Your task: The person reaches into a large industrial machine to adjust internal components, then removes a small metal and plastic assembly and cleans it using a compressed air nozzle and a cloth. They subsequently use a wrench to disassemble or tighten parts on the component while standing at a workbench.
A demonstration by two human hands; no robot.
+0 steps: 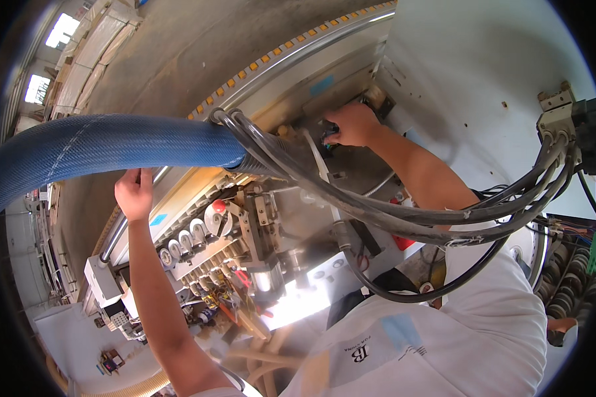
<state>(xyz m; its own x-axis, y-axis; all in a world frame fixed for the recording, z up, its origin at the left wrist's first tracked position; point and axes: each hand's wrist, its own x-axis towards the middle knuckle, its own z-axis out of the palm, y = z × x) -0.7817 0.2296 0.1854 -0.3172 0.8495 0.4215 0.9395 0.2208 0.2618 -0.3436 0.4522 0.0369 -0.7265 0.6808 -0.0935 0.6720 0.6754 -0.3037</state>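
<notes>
Head: hose (119,142) overlaps left hand (134,196), grip unclear; right hand (356,124) apparently clasps dark object (328,132).

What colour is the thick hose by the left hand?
The hose is blue, mesh-patterned; the head view shows it.

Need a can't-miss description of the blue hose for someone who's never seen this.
From the big white panel at upper right, go left past the black cables. The hose spans the upper left, with the left hand at its lower edge. It's blue, woven-looking and far thicker than the cables.
</notes>
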